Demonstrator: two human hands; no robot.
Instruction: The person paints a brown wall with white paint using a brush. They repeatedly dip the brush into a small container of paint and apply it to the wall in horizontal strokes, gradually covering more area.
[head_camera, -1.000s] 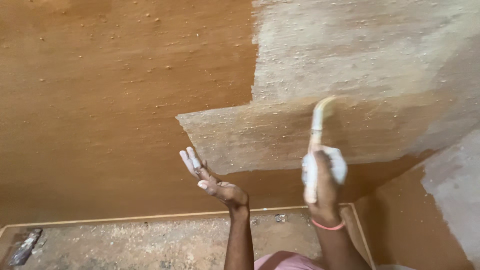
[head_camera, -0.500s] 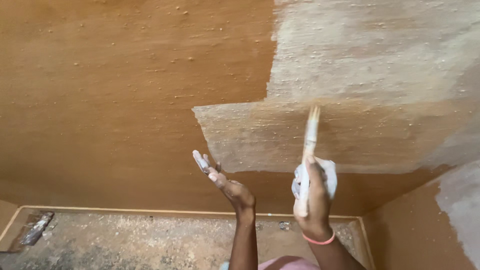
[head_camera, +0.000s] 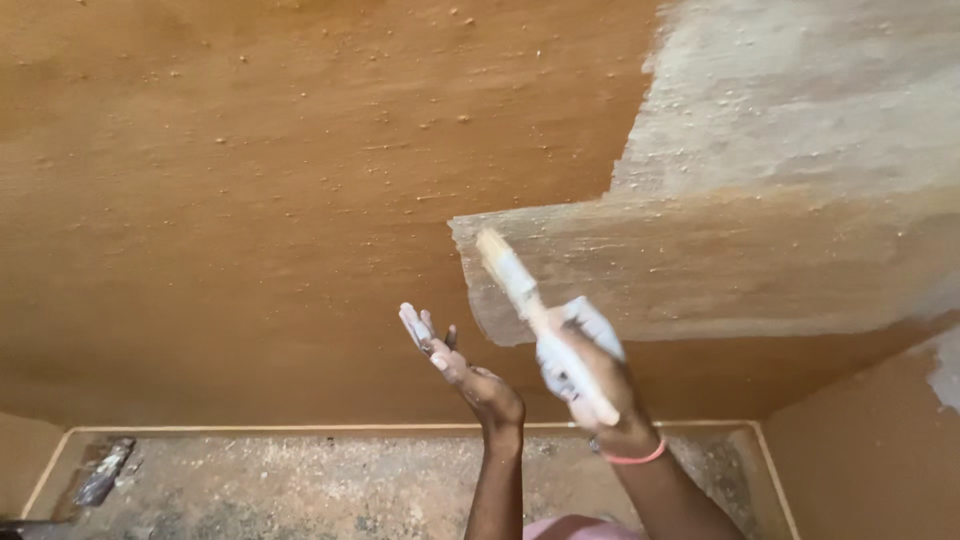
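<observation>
Head view: orange wall (head_camera: 250, 200) fills the frame; pale coated patch (head_camera: 800, 150) occupies upper right. Coating step in hand; next stroke should extend the patch edge leftward. Right hand (head_camera: 585, 375) clenches the brush (head_camera: 510, 280) at centre. Left hand (head_camera: 460, 365) released, empty. Gritty floor (head_camera: 300, 485) below.

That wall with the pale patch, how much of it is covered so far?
Done: a pale coated patch fills the upper right of the wall. In hand: the right hand holds a brush at the patch's lower left edge; the left hand is open, holding nothing. Left: the bare orange-brown wall.
</observation>
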